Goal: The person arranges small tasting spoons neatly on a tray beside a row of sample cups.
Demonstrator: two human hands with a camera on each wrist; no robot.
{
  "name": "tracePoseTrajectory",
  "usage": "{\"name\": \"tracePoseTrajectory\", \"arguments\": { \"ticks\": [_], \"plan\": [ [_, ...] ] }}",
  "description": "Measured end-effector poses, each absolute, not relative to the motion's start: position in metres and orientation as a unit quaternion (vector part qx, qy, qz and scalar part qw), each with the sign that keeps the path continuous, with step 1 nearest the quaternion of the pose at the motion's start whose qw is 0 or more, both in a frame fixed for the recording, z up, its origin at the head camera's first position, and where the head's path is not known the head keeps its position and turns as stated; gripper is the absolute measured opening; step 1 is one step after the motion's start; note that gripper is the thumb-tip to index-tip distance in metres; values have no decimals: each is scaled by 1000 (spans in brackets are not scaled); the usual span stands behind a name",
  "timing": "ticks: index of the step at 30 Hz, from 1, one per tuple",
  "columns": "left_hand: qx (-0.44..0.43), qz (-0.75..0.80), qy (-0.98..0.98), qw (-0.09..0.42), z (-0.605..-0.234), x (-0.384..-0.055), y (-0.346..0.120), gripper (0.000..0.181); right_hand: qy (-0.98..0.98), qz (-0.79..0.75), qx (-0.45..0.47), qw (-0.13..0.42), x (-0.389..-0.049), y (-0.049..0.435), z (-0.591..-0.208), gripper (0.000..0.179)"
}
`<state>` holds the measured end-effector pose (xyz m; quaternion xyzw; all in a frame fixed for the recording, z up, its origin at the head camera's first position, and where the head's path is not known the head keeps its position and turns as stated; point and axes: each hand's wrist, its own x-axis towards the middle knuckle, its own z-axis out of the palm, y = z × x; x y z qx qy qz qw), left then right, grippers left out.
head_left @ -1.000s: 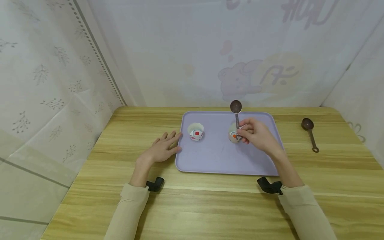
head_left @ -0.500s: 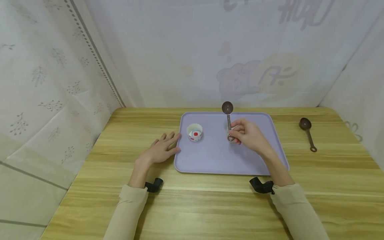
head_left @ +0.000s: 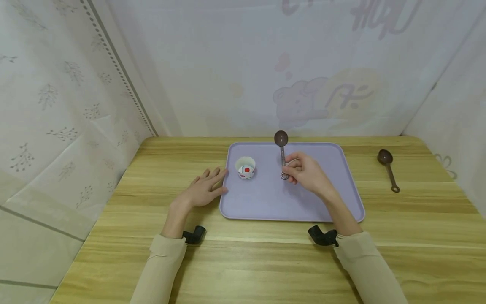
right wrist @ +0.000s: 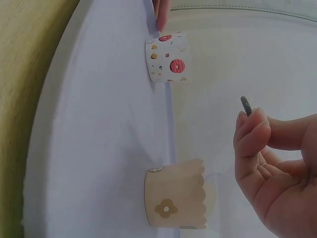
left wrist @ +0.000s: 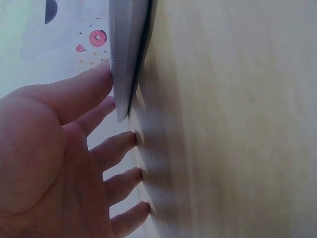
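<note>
My right hand (head_left: 305, 172) pinches a brown measuring spoon (head_left: 282, 139) by its handle above the tray, bowl end pointing away. In the right wrist view only the handle's tip (right wrist: 245, 105) shows past the fingers. A white paper baking cup (head_left: 245, 168) with printed doughnuts stands on the tray's left half, a red mark visible inside it. A beige baking cup (right wrist: 176, 194) with a scalloped rim appears in the right wrist view; my right hand hides it in the head view. My left hand (head_left: 201, 188) lies with spread fingers at the lilac tray's (head_left: 258, 207) left edge, fingertips touching rim and table.
Another brown measuring spoon (head_left: 385, 158) lies on the wooden table (head_left: 243, 270) right of the tray. Pale printed curtains (head_left: 212, 76) hang behind and at both sides. Black mounts (head_left: 195, 235) are strapped to both wrists.
My right hand has moved left with the measuring spoon, and now covers the right-hand cup in the head view. My left hand stays at the tray edge.
</note>
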<state>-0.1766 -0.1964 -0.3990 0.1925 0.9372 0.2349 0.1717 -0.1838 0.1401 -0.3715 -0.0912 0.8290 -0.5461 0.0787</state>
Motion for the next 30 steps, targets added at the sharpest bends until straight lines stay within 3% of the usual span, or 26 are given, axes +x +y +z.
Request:
{"name": "tracePoseTrajectory", "arguments": {
  "ticks": [30],
  "plan": [
    [192, 232, 939, 168, -399, -177, -195, 66, 836, -535, -82, 87, -187, 110, -384, 26]
  ]
}}
